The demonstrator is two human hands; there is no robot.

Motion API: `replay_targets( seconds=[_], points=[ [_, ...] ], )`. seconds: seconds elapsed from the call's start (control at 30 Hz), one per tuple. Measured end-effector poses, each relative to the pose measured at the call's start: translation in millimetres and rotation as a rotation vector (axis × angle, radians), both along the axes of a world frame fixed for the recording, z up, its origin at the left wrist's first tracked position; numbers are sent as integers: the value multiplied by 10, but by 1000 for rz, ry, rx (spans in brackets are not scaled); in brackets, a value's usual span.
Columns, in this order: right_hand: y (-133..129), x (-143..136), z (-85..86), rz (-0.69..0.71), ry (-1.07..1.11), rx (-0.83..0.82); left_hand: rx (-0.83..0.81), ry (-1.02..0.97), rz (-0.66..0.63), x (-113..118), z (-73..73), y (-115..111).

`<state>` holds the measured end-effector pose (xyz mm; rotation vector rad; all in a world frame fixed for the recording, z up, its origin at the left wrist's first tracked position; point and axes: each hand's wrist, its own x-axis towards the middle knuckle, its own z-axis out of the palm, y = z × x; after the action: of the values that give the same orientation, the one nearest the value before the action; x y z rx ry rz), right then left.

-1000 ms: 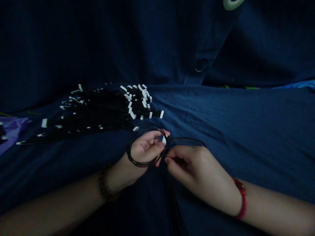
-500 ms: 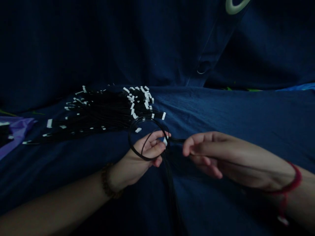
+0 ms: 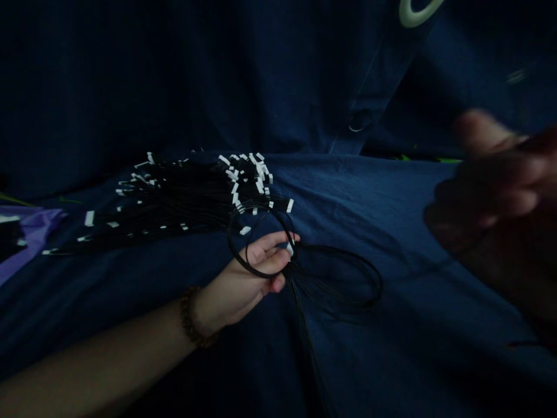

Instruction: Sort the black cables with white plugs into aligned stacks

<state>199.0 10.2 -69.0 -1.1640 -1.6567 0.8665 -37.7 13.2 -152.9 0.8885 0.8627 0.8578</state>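
My left hand (image 3: 265, 261) is closed in a pinch on a bundle of thin black cables (image 3: 298, 273), just left of the middle. A white connector (image 3: 290, 248) shows at its fingertips. One round cable loop (image 3: 230, 247) surrounds the fingers, and a longer loop (image 3: 379, 278) sticks out to the right. Loose cable lengths hang down below the hand. At the right edge my right hand (image 3: 500, 180) is raised, dark and smeared by motion. Its fingers look curled, and a faint thin cable runs toward it from the bundle. A blurred pale bit (image 3: 516, 76) shows above it.
A pile of black cables (image 3: 187, 194) with white connectors lies behind my left hand on a dark blue cloth (image 3: 331, 191). A purple plastic bag (image 3: 39, 226) is at the left edge. Dark blue fabric hangs behind, with a pale ring (image 3: 418, 13) at the top.
My right hand has moved away from the bundle, up and to the right. The longer cable loop right of my left hand now shows fully. My left hand has barely moved.
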Motion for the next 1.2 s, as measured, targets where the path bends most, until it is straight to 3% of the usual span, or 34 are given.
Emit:
replay_targets(
  seconds=[0.07,0.13,0.17,0.27,0.37,0.83,1.03,1.2],
  points=[
    [-95,-126,-24,169,97,-224,-6,-6,-15,-13,1,0],
    [-180,-256,-61,282,7,-389,-15,-39,-38,-31,5,-1],
    [-213,-307,-82,290,-86,-396,-16,-62,-54,-39,9,-2],
    [-270,-375,-152,240,-375,-198,0,-96,-84,-55,23,-5],
    [-284,-369,-214,208,-526,-55,37,-101,-131,-51,29,-8],
    [-323,-402,-299,126,-662,208,90,-111,-181,-30,41,-12],
    [-363,-416,-362,132,-814,472,84,-112,-178,-24,58,-20],
    [-387,-419,-372,120,-832,541,102,-109,-188,-16,18,-2]
  ],
)
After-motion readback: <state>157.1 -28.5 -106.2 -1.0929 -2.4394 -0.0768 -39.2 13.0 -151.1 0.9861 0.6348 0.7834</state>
